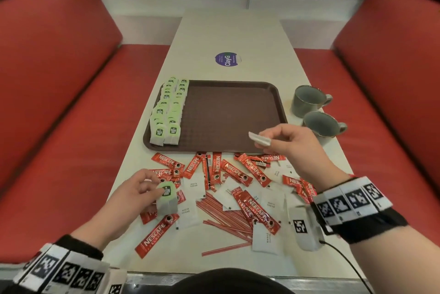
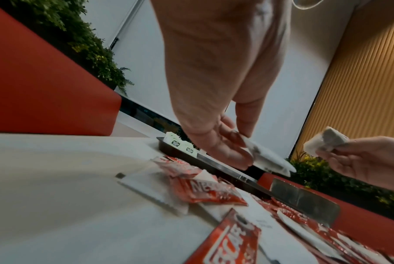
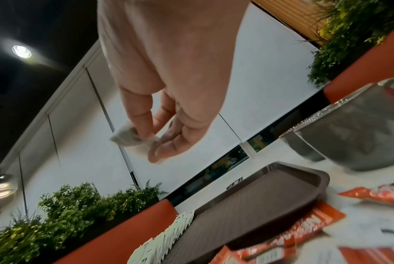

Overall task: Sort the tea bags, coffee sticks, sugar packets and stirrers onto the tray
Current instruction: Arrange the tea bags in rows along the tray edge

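A brown tray (image 1: 228, 113) lies mid-table with two rows of green-tagged tea bags (image 1: 167, 113) along its left side. In front of it lies a mixed heap of red Nescafe coffee sticks (image 1: 238, 170), white sugar packets (image 1: 194, 185) and red-striped stirrers (image 1: 223, 217). My left hand (image 1: 152, 189) pinches a green-tagged tea bag (image 1: 166, 198) just above the heap's left end; the left wrist view shows that tea bag (image 2: 266, 159) too. My right hand (image 1: 271, 139) pinches a small white sachet (image 1: 259, 140) over the tray's front right corner. Greyish contents show through the sachet (image 3: 132, 141).
Two grey mugs (image 1: 307, 101) (image 1: 323, 127) stand right of the tray, close to my right hand. A round purple sticker (image 1: 228, 59) is on the table beyond the tray. Red bench seats (image 1: 59, 79) flank the narrow white table (image 1: 228, 32).
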The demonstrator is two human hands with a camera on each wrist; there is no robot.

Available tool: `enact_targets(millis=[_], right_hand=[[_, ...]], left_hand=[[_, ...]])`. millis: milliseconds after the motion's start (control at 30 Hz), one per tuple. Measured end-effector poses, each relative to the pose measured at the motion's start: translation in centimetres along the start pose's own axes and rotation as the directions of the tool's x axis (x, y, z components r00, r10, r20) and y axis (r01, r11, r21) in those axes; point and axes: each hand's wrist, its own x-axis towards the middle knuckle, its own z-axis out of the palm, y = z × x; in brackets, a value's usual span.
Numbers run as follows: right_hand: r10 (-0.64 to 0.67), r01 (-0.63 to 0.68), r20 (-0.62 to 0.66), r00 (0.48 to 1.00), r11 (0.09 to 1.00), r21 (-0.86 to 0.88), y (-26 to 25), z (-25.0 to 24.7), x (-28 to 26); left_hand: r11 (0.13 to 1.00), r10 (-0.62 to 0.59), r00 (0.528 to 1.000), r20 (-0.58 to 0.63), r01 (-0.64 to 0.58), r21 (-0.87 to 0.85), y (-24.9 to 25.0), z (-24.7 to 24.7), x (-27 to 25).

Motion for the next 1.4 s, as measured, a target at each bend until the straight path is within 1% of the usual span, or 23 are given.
enact_targets(millis=[67, 133, 233, 333, 433, 533, 667, 700, 800, 900, 1000, 1100, 1200, 1267, 1333, 1400], right_hand=[[-0.041, 0.041, 0.004, 0.999, 0.999, -0.009, 0.2, 0.5, -1.1], [-0.1, 0.1, 0.012, 0.995, 0.995, -0.028, 0.3, 1.3, -2.1], [-0.184, 0.18, -0.051, 0.982, 0.981, -0.074, 0.4, 2.4, -2.8], [-0.194, 0.186, -0.1, 0.976, 0.979, -0.082, 0.4, 3.6, -2.9], [-0.169, 0.162, -0.144, 0.975, 0.985, -0.061, 0.6, 4.5, -2.5], [-0.101, 0.088, -0.203, 0.974, 0.993, -0.074, 0.7, 5.5, -1.7], [0.087, -0.101, -0.212, 0.973, 0.993, -0.056, 0.2, 7.4, 0.3], [0.123, -0.138, -0.193, 0.973, 0.988, -0.066, 0.2, 8.0, 1.1], [0.216, -0.225, -0.076, 0.973, 0.965, -0.137, 0.0, 10.6, 4.2], [0.225, -0.22, 0.004, 0.974, 0.955, -0.199, -0.4, 14.2, 7.2], [0.239, -0.223, 0.039, 0.97, 0.945, -0.24, -0.6, 17.2, 9.6], [0.27, -0.253, 0.028, 0.962, 0.93, -0.267, 0.0, 19.1, 11.4], [0.33, -0.31, 0.027, 0.943, 0.909, -0.279, 1.0, 20.2, 12.6], [0.363, -0.338, 0.027, 0.931, 0.891, -0.304, 1.7, 20.6, 13.2], [0.367, -0.341, 0.013, 0.93, 0.877, -0.339, 2.1, 20.9, 13.6], [0.345, -0.318, -0.003, 0.939, 0.863, -0.393, 2.4, 21.2, 13.8]], left_hand=[[0.995, -0.026, 1.0, 0.004, 0.027, -0.099, 0.7, 0.3, 0.2], [0.988, -0.025, 1.0, 0.015, 0.027, -0.155, 1.3, 0.5, 0.4], [0.978, 0.002, 0.999, 0.037, 0.005, -0.208, 2.0, 0.7, 0.6], [0.977, 0.026, 0.999, 0.041, -0.017, -0.21, 2.4, 0.3, 0.7], [0.983, 0.031, 0.999, 0.033, -0.025, -0.18, 2.2, -1.0, 1.0], [0.995, 0.039, 0.999, -0.01, -0.039, -0.095, 1.7, -2.8, 1.8], [0.995, 0.099, 0.99, -0.101, -0.098, 0.019, 2.3, -4.8, 3.9], [0.992, 0.122, 0.985, -0.12, -0.117, 0.047, 2.7, -5.2, 4.7], [0.974, 0.189, 0.971, -0.144, -0.166, 0.153, 3.9, -5.9, 7.9], [0.948, 0.212, 0.971, -0.111, -0.177, 0.266, 4.9, -5.7, 11.2], [0.922, 0.202, 0.978, -0.055, -0.171, 0.347, 5.3, -5.5, 13.7], [0.896, 0.188, 0.982, -0.029, -0.16, 0.414, 5.2, -5.6, 15.3], [0.836, 0.189, 0.982, -0.005, -0.158, 0.525, 4.9, -5.8, 16.2], [0.808, 0.18, 0.984, 0.008, -0.153, 0.568, 4.6, -5.9, 16.6], [0.782, 0.168, 0.985, 0.024, -0.148, 0.606, 4.2, -6.0, 17.0], [0.757, 0.163, 0.986, 0.03, -0.144, 0.638, 4.1, -6.0, 17.1]])
